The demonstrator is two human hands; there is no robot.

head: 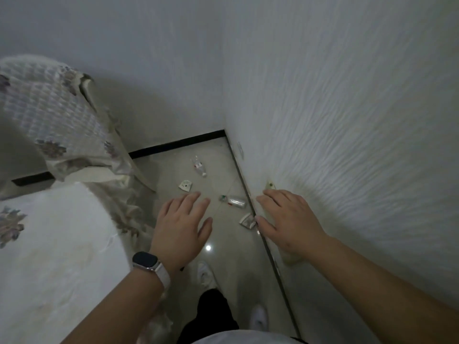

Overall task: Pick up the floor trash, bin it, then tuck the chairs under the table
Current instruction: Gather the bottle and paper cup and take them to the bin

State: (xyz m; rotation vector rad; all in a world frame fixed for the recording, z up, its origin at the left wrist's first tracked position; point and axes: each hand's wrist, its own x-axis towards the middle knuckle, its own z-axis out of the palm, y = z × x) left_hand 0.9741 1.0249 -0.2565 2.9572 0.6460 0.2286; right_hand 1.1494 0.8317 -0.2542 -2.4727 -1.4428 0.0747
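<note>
Both hands reach out above the floor (223, 254), each grip wide, fingers spread, holding nothing. The left hand (182, 227), with a watch (146, 261) on its wrist, is beside the table (49, 244). The right hand (288, 219) is close to the wall (347, 120). Trash lies on the floor: a far bottle (198, 166) towards the corner, a near bottle (236, 201) seen between the hands, a first scrap (185, 186) and a second scrap (248, 220), perhaps crushed cups. A covered chair (49, 115) stands behind the table.

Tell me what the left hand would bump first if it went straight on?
Probably the far bottle. The left hand points about that way, just past a paper scrap. Depth is unclear, and the hand is above the trash.
</note>
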